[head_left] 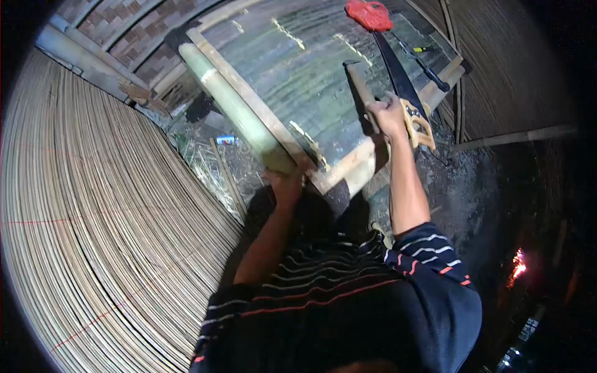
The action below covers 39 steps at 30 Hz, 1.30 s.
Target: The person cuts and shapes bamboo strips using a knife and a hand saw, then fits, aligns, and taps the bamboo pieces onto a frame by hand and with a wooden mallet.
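Note:
My left hand [286,184] is closed around the lower end of a thick pale green bamboo pole [239,112], which lies along the left edge of a low wooden table [261,117]. Over the table's front right part, my right hand [388,115] grips the wooden handle of a tool [359,84] with a small dark hooked tip pointing away from me. Just right of that hand lies a handsaw [393,68] with a light wooden grip. A red plastic bag [369,15] rests at the saw's far end.
Beside the saw lies a dark tool [429,73] with a yellow mark. Long thin strips [112,205] fill the left side. A blue and white packet [226,140] is on the littered ground. Small flames [518,267] glow at the lower right.

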### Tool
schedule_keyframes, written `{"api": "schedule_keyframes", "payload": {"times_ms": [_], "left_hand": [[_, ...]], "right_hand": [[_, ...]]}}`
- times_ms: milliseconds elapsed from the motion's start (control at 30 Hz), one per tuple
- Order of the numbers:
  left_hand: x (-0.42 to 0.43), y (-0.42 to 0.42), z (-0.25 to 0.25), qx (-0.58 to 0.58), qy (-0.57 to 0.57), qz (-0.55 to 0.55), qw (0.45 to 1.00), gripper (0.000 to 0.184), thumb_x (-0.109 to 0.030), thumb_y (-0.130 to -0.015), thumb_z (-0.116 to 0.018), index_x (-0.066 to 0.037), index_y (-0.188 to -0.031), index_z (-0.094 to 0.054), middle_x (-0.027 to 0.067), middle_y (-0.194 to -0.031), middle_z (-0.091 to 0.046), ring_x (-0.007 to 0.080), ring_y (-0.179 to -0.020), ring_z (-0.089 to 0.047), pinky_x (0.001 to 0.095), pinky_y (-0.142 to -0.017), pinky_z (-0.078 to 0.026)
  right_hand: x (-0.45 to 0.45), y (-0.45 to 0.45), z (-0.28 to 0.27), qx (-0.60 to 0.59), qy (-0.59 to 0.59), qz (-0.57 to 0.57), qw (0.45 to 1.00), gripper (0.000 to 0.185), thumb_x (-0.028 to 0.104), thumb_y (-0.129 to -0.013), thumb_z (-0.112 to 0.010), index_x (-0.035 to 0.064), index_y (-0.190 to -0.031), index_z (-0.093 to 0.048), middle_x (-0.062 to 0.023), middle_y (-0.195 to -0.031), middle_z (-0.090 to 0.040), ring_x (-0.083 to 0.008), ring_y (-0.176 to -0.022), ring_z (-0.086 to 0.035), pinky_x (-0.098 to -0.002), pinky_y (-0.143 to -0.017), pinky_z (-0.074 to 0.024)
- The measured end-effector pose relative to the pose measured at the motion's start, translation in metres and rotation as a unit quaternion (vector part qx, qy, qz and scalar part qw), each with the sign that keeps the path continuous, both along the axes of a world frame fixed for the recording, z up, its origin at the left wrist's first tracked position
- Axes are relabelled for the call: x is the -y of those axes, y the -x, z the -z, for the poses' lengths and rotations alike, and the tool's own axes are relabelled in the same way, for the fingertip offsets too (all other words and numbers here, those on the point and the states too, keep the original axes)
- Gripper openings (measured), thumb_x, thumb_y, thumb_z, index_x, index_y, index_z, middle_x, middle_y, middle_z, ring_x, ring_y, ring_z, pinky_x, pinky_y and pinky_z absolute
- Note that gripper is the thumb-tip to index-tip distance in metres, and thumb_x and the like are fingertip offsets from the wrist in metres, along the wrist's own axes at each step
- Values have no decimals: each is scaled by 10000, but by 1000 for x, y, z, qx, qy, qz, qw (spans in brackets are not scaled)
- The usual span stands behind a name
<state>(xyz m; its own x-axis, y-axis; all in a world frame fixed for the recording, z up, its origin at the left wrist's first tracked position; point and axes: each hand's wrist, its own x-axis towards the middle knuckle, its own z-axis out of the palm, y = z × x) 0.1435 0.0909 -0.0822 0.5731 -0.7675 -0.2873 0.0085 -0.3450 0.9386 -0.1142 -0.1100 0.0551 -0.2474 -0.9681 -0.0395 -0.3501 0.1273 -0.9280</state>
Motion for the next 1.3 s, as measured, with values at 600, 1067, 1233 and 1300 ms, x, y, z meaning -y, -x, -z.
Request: {"api": "schedule_keyframes", "payload": {"times_ms": [600,1067,1233,1300], "left_hand": [[-2,-1,-68,31,-66,10,997,1159,-491,-702,-930,188,-1372,-272,354,-1312,-536,409,-1270,-543,419,-1103,-419],[-6,2,-80,74,-83,13,994,1263,-577,-678,-915,243,-1412,-294,341,-1443,-491,379,-1332,-520,392,-1154,-380],[-3,-2,-65,65,-68,15,995,1292,-583,-666,-918,242,-1426,-275,351,-1445,-487,394,-1338,-519,396,-1168,-371],[-3,0,-69,70,-92,7,993,1299,-581,-665,-918,238,-1435,-267,355,-1449,-483,397,-1341,-517,395,-1171,-368]], "right_hand": [[-190,84,-95,189,365,79,908,268,60,-983,-672,-7,-1223,-572,-153,-1114,-705,-212,-970,-693,-343,-923,-561],[-261,-67,-114,357,296,53,884,138,24,-968,-649,27,-932,-516,-83,-648,-583,-161,-539,-598,-322,-527,-523],[-248,-74,-104,340,306,56,887,144,0,-961,-651,30,-933,-513,-63,-665,-576,-145,-534,-577,-308,-507,-505],[-241,-75,-108,345,311,53,884,160,32,-973,-663,38,-919,-513,-44,-676,-562,-128,-519,-549,-299,-490,-489]]}}
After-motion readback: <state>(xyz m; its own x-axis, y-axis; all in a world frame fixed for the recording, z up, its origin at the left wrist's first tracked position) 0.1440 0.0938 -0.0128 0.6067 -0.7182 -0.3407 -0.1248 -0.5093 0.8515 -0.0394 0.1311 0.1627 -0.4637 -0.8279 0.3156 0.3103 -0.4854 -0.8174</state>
